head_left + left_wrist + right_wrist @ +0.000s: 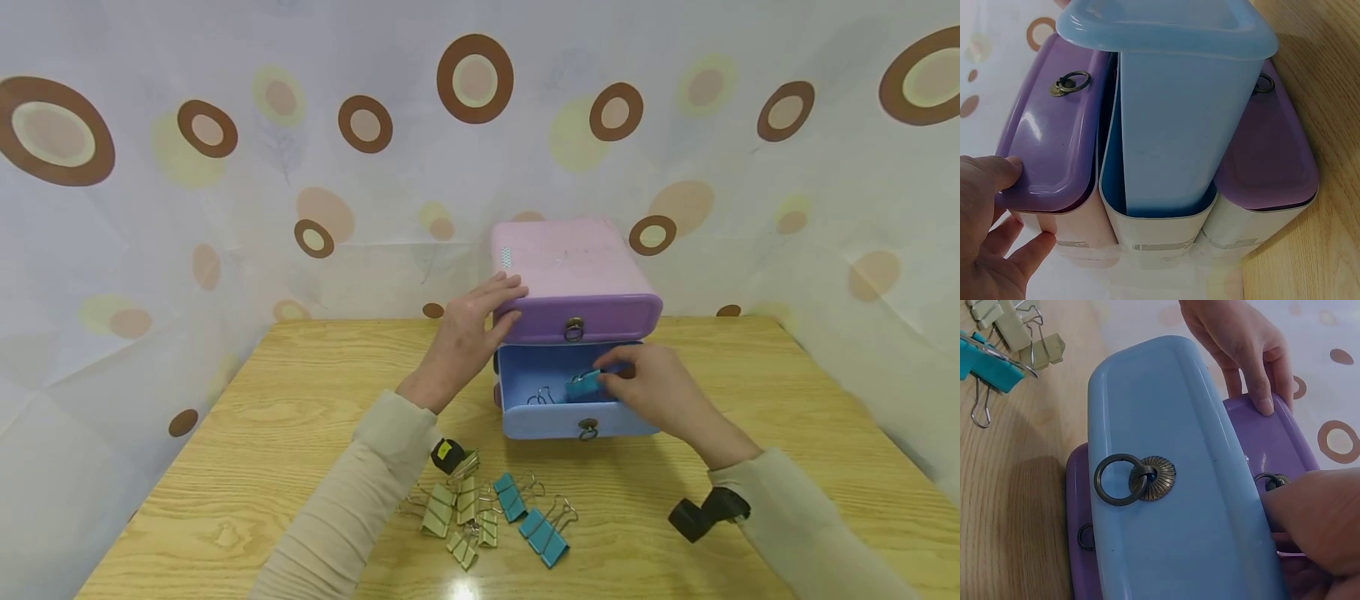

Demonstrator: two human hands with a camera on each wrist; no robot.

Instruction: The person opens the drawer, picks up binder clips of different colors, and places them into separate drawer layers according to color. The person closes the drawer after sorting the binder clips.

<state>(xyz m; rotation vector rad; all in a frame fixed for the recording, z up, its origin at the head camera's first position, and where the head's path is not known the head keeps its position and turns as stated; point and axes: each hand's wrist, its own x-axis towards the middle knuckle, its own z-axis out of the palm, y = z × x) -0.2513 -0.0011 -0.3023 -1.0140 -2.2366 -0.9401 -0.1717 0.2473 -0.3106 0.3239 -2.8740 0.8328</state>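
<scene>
A small drawer cabinet has a pink top (562, 254), a closed purple drawer (618, 318) and a blue drawer (547, 419) pulled out below it. My left hand (468, 337) rests on the cabinet's upper left corner; its thumb presses the purple front, its fairly straight fingers lie along the top and side. Inside the blue drawer, my right hand (656, 387) pinches a teal binder clip (583, 385) between thumb and fingers. Wire handles of another clip (540, 397) show beside it. In the right wrist view the blue drawer front (1166, 412) hides the held clip.
Two teal binder clips (543, 537) and several gold binder clips (438, 510) lie on the wooden table (300, 400) in front of the cabinet. A lower purple drawer (1266, 150) is closed. Patterned cloth (420, 183) hangs behind.
</scene>
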